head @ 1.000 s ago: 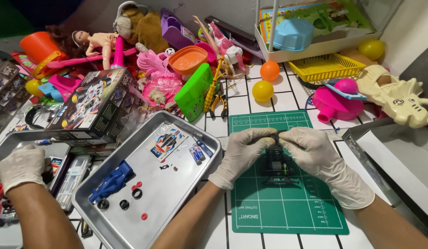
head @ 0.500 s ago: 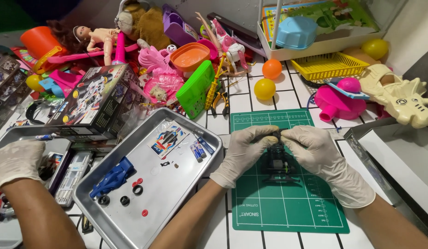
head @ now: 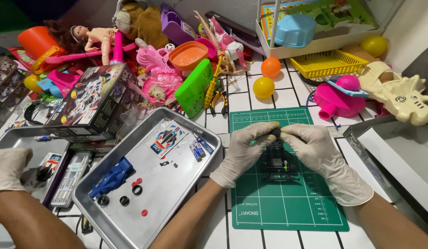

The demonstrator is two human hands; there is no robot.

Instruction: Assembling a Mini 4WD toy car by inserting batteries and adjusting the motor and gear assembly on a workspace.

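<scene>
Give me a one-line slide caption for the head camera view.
Left hand and right hand, both gloved, work a small black toy chassis over a green cutting mat.

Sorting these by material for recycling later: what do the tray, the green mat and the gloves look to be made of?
Tray: likely metal, dull silvery sheen and rolled rim. Green mat: probably matte rubber or vinyl, flat with a printed grid. Gloves on the left hand and right hand: thin off-white latex-like film, wrinkling.

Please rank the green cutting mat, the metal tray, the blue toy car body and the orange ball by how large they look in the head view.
1. Green cutting mat and metal tray: they look about alike, so I will not rank them.
2. Blue toy car body.
3. Orange ball, though it lies farther from the camera.
</scene>
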